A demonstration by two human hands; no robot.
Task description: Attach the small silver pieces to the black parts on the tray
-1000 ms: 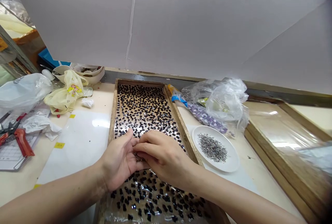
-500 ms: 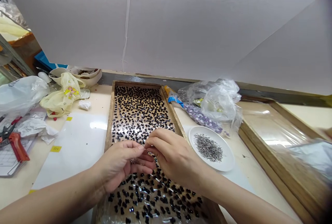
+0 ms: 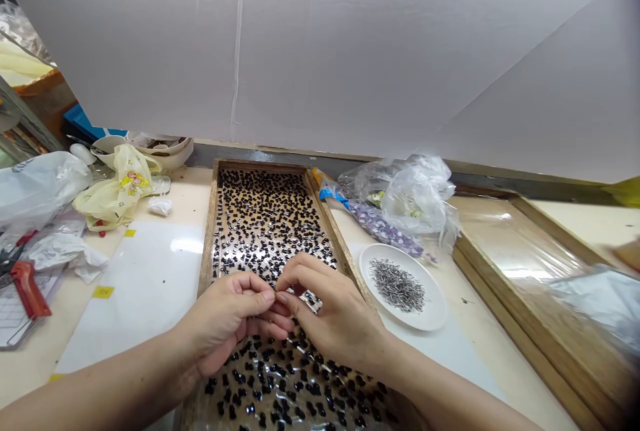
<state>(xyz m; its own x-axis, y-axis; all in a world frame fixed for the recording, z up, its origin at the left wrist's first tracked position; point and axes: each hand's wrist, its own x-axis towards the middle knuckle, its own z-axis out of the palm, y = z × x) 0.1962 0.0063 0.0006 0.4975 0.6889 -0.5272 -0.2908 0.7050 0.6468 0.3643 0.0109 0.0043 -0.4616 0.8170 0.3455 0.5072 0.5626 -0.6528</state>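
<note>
the left hand (image 3: 233,311) and right hand (image 3: 333,311) meet over a wooden tray (image 3: 207,244) of small black pieces (image 3: 263,184) stretching from six to twelve o'clock. each hand's fingers (image 3: 264,298) are pinched closed; anything gripped is too small to tell. at their three o'clock, a white plate (image 3: 435,308) holds metal pins (image 3: 397,284).

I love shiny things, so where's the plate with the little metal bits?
In the head view, the white plate is right of centre, between the right hand and the far-right wooden tray.
</note>
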